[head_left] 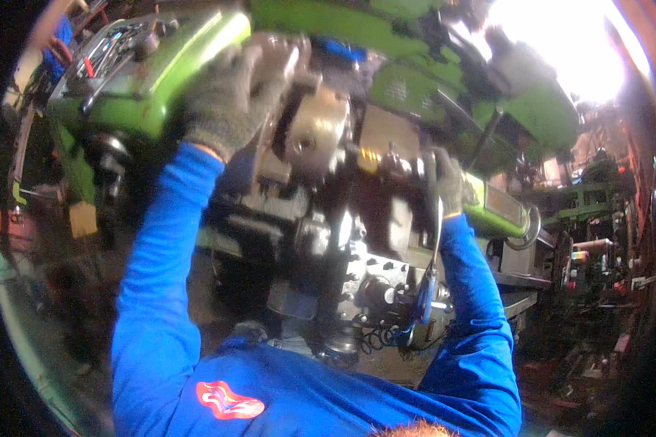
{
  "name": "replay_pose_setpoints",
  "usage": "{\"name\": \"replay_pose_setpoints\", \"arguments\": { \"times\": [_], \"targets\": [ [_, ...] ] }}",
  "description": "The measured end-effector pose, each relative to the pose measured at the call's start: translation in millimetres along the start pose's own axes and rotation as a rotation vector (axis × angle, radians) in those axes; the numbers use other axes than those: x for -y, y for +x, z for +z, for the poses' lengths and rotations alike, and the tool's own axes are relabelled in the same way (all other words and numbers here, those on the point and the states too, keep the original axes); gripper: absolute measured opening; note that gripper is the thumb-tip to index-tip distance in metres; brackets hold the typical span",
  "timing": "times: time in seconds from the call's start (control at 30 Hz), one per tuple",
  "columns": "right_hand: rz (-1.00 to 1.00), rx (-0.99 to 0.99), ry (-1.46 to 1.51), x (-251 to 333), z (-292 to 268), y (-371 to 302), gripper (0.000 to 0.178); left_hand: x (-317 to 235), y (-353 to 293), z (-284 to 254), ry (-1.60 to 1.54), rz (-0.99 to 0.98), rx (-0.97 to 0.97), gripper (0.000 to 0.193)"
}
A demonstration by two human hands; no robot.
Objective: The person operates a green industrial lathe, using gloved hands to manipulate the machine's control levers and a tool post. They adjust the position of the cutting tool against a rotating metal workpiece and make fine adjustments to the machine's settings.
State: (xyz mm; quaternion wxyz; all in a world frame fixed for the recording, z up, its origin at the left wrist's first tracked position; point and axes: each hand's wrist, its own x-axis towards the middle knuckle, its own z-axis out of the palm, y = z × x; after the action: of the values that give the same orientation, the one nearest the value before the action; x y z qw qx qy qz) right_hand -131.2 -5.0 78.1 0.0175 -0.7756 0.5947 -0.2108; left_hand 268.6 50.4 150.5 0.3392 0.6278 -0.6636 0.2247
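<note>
My left hand (pixel 233 95), in a grey work glove, is raised to a green machine tool (pixel 386 95). It touches or lies close against a brownish metal part (pixel 280 58); motion smears its fingers. Just right of it sits a rounded, shiny metal block (pixel 317 124) with a hole in its face. My right hand (pixel 448 182), also gloved, is curled at the machine's right side, beside dark fittings and a yellow piece (pixel 369 159). What it grips is hard to make out. Below it a thin grey line runs down to a blue handle (pixel 426 295).
A blue coiled hose (pixel 383 337) hangs below the handle, near a metal block with several knobs (pixel 379 280). A tray of tools (pixel 113 51) rests on the green housing at left. Cluttered shelves (pixel 598 269) stand at right. Bright light glares at upper right.
</note>
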Motion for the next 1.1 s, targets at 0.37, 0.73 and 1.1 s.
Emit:
{"name": "replay_pose_setpoints", "arguments": {
  "times": [0.37,0.73,1.1],
  "targets": [
    [0.004,0.405,-0.139,72.3,-17.9,7.4,0.027,8.9,-9.4,13.6,-0.048,-0.074,-0.088,0.048],
    [-0.959,0.391,-0.799,22.0,8.2,21.6,0.021,-3.3,-2.4,6.6,-0.128,-0.135,0.021,0.047],
    [-0.117,0.404,-0.323,25.3,0.5,19.0,0.037,1.1,-3.0,13.5,-0.137,-0.12,-0.007,0.045]
  ]
}}
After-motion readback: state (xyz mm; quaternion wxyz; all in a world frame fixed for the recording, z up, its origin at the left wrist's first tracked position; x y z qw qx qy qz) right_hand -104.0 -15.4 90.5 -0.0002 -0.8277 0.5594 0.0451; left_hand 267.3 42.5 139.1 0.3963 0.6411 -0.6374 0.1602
